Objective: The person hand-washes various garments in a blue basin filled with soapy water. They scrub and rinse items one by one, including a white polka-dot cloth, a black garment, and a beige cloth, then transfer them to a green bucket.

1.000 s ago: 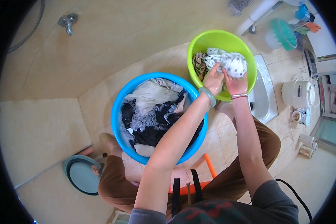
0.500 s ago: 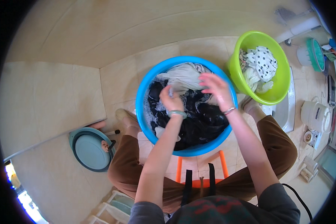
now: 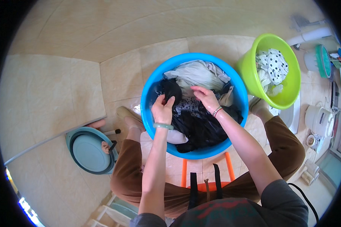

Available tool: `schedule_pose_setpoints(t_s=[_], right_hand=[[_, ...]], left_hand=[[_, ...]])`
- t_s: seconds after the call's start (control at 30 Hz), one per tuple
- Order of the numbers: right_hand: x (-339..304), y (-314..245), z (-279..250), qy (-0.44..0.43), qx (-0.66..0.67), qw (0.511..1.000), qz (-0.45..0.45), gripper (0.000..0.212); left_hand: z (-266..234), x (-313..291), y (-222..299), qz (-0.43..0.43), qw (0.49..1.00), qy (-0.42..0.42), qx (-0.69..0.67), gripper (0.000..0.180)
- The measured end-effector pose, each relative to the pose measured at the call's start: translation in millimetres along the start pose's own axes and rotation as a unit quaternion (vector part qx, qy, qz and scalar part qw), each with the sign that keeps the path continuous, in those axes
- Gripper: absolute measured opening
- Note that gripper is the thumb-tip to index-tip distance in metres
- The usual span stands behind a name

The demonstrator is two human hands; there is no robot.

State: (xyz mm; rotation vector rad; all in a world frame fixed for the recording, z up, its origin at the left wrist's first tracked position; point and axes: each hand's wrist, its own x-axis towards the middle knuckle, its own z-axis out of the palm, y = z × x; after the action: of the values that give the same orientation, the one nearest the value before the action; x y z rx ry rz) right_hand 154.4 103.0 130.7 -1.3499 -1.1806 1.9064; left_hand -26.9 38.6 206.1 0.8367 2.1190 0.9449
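A blue basin between my legs holds soapy water and wet laundry. With thumb and fingers my left hand grips a bunched piece of black clothing at the basin's left side. My right hand hovers over the middle, fingers stretched leftward and holding nothing visible. Just beyond it lies a pale grey garment along the far rim. More dark clothing fills the near half, partly under suds. A whitish cloth rests by the near-left rim.
At the far right, touching distance from the blue basin, stands a lime-green basin with a white polka-dot cloth. Grey-green basins sit at the left. An orange stool is beneath me. A white bucket stands at the right.
My left hand has moved down and left and now grips black clothing raised in a bunch. The right hand has come lower and inward. The pale garment is spread farther along the far rim.
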Motion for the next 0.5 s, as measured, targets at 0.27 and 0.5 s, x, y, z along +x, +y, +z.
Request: schedule_pose_setpoints(t_s=[0.27, 0.5], right_hand=[[-46, -52, 7, -0.127, 0.343, 0.922, 0.129, 0.053], [-70, -87, 7, 0.065, 0.293, 0.952, 0.054, 0.015]], left_hand=[[-36, -78, 95, 0.017, 0.95, -0.044, -0.308, 0.02], [-27, -70, 46, 0.051, 0.963, -0.026, -0.264, 0.018]])
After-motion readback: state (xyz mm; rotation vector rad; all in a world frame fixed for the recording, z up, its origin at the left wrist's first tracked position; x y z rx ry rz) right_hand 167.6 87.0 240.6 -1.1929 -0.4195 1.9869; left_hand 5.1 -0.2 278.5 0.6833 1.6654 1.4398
